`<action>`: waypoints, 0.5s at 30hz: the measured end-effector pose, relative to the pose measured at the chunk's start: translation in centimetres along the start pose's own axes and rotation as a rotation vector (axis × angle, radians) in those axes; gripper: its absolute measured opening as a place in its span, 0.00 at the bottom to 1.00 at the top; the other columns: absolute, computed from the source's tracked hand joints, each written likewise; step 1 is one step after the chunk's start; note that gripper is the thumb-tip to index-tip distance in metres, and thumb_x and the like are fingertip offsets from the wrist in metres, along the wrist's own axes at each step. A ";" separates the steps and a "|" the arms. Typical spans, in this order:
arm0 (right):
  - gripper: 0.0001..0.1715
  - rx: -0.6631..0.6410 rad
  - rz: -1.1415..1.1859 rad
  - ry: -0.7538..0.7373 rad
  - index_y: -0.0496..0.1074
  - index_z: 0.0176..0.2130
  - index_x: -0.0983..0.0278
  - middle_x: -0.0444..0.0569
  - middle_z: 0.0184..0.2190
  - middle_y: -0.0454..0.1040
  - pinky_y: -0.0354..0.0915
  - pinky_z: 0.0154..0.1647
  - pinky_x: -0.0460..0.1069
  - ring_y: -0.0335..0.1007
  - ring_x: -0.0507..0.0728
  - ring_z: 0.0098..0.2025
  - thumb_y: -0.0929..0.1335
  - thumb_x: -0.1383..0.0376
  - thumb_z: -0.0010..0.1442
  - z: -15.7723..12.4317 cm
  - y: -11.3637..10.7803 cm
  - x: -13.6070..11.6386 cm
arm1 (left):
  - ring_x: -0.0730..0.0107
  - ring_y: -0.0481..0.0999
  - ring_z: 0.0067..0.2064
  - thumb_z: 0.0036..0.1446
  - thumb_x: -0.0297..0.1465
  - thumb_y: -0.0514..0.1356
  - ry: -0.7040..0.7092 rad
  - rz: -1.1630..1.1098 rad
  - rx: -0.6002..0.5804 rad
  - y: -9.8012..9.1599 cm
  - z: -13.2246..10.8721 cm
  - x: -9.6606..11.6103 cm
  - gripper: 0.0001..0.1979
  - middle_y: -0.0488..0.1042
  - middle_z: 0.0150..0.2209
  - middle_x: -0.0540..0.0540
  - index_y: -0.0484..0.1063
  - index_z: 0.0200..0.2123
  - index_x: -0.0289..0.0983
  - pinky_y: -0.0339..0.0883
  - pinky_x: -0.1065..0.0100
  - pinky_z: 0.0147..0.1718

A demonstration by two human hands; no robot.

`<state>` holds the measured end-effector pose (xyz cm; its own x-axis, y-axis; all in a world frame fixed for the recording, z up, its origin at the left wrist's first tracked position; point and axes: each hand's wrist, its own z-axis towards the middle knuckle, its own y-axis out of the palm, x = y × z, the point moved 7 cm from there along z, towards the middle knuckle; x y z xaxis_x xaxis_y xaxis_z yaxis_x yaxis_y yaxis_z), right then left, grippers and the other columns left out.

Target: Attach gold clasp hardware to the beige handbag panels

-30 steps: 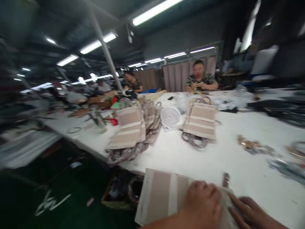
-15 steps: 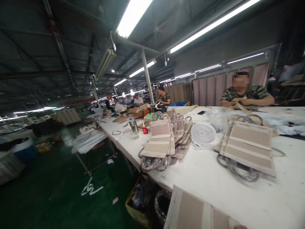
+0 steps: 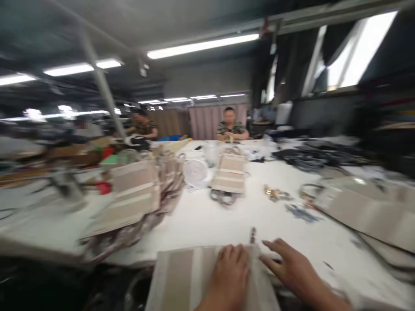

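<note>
A beige bag with pale stripes (image 3: 181,276) lies flat at the near edge of the white table (image 3: 227,216). My left hand (image 3: 230,276) rests on top of it, fingers curled down against the fabric. My right hand (image 3: 288,265) lies just to the right, fingers stretched forward and flat over the bag's right edge. A small dark metal piece (image 3: 252,235) stands just beyond my fingertips. The picture is smeared by motion.
A leaning row of similar bags (image 3: 136,194) stands at the left, one more bag (image 3: 230,172) beside a small white fan (image 3: 194,172) in the middle, and further bags (image 3: 366,211) at the right. Loose metal fittings (image 3: 275,193) lie mid-table. A person (image 3: 231,127) sits at the far end.
The view swung from the hall at the left back down to the table. Both my hands, out of sight half a second ago, are again on the striped bag.
</note>
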<state>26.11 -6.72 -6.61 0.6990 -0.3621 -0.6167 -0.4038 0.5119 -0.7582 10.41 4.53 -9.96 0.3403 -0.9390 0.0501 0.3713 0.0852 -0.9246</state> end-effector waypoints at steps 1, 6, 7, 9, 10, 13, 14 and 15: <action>0.26 -0.034 -0.026 0.037 0.82 0.51 0.57 0.51 0.43 0.81 0.70 0.51 0.54 0.79 0.64 0.45 0.69 0.47 0.61 0.5 -0.9 1.3 | 0.55 0.72 0.60 0.68 0.35 0.56 0.000 -0.011 0.009 0.3 0.4 -0.6 0.22 0.75 0.62 0.49 0.70 0.64 0.47 0.65 0.53 0.60; 0.18 0.023 -0.189 0.335 0.85 0.45 0.57 0.48 0.43 0.84 0.67 0.50 0.50 0.79 0.60 0.45 0.69 0.52 0.64 4.0 -6.7 9.5 | 0.57 0.75 0.58 0.64 0.27 0.55 0.156 0.034 0.141 1.8 1.8 -1.9 0.26 0.76 0.62 0.52 0.71 0.64 0.48 0.68 0.56 0.57; 0.17 0.042 -0.223 0.390 0.85 0.44 0.57 0.48 0.44 0.84 0.67 0.49 0.50 0.79 0.60 0.46 0.69 0.53 0.64 4.6 -7.7 11.2 | 0.57 0.75 0.57 0.64 0.27 0.55 0.167 0.053 0.158 1.8 1.6 -1.8 0.26 0.76 0.61 0.52 0.72 0.63 0.49 0.69 0.56 0.56; 0.18 0.074 -0.274 0.480 0.85 0.44 0.57 0.50 0.46 0.83 0.67 0.47 0.51 0.79 0.63 0.49 0.68 0.54 0.65 5.9 -9.7 14.5 | 0.58 0.76 0.56 0.63 0.27 0.56 0.182 0.092 0.181 1.8 1.3 -1.7 0.26 0.76 0.61 0.53 0.73 0.62 0.50 0.70 0.57 0.55; 0.19 0.089 -0.292 0.515 0.85 0.46 0.58 0.52 0.47 0.83 0.67 0.46 0.52 0.78 0.64 0.49 0.68 0.54 0.65 6.5 -10.6 16.1 | 0.58 0.76 0.56 0.62 0.27 0.56 0.192 0.108 0.188 1.8 1.2 -1.6 0.26 0.76 0.61 0.53 0.73 0.62 0.49 0.71 0.58 0.55; 0.22 0.123 -0.335 0.602 0.82 0.54 0.60 0.57 0.48 0.83 0.67 0.45 0.53 0.79 0.66 0.49 0.66 0.55 0.68 7.6 -13.0 20.0 | 0.58 0.75 0.57 0.62 0.27 0.57 0.230 0.117 0.198 2.0 1.3 -1.9 0.26 0.76 0.62 0.53 0.72 0.63 0.48 0.71 0.58 0.54; 0.22 0.128 -0.351 0.618 0.81 0.55 0.60 0.57 0.48 0.82 0.67 0.45 0.54 0.78 0.66 0.50 0.66 0.56 0.69 7.8 -13.6 20.8 | 0.58 0.75 0.57 0.62 0.28 0.57 0.241 0.110 0.199 2.2 1.4 -2.2 0.27 0.75 0.62 0.53 0.72 0.63 0.48 0.70 0.59 0.55; 0.21 0.130 -0.367 0.624 0.81 0.55 0.61 0.57 0.48 0.82 0.68 0.46 0.54 0.78 0.66 0.50 0.67 0.57 0.70 7.9 -14.0 21.2 | 0.59 0.75 0.57 0.62 0.28 0.58 0.249 0.103 0.199 2.4 1.6 -2.5 0.27 0.75 0.63 0.53 0.71 0.64 0.48 0.70 0.59 0.55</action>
<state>51.22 -15.34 -7.39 0.2936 -0.8842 -0.3634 -0.1079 0.3470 -0.9316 11.81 7.59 -11.74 0.1725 -0.9726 -0.1557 0.5155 0.2239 -0.8271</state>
